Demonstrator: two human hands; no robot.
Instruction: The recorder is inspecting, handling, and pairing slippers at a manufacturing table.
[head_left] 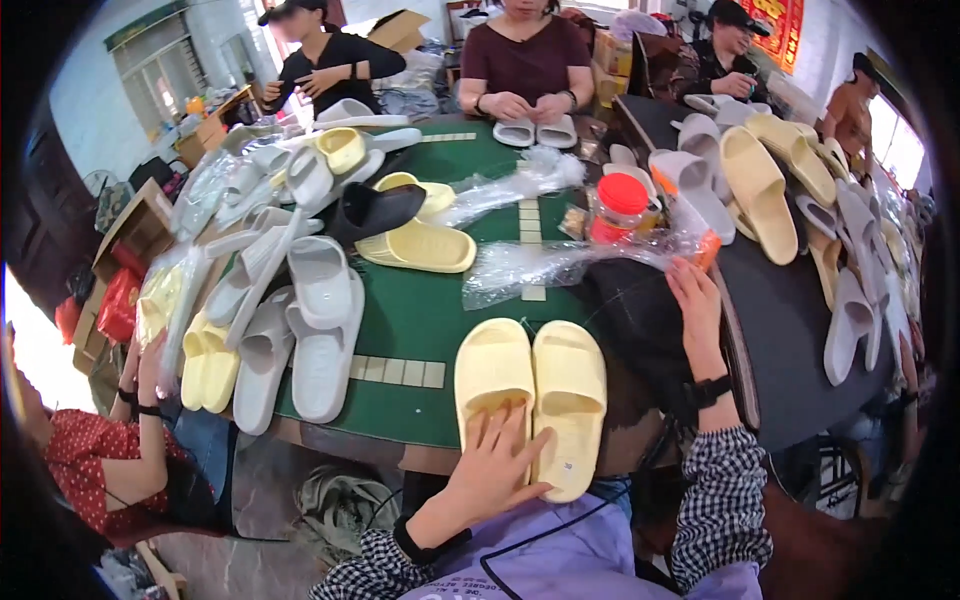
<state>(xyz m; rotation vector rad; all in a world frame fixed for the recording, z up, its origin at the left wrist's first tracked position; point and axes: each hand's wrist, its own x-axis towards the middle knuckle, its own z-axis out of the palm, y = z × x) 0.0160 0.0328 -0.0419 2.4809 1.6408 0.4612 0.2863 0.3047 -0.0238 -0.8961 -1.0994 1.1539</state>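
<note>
Had the left hand [485, 475] spread over a pair of pale yellow slippers [546, 400] at the near edge of the green-topped bench [410, 310], fingers on the left slipper near its strap, forefinger and thumb reaching across to the right one. Could not tell how tight a grip. Had the right hand [697, 310] well apart from the left, stretched out to the end of a bundle of clear plastic bags [530, 270], fingertips close to an orange piece [708, 250]; could not tell a pinch from a light touch there. Saw the pair side by side, toes pointing away, heels past the bench edge. Noticed a red-lidded jar [618, 205] just beyond the bags, and farther left a black slipper [375, 212] beside and partly over a yellow slipper [425, 247]. Saw grey slippers [325, 340] heaped along the left, and opposite, a person [525, 60] in a dark red top, both hands at light grey slippers [556, 131].
</note>
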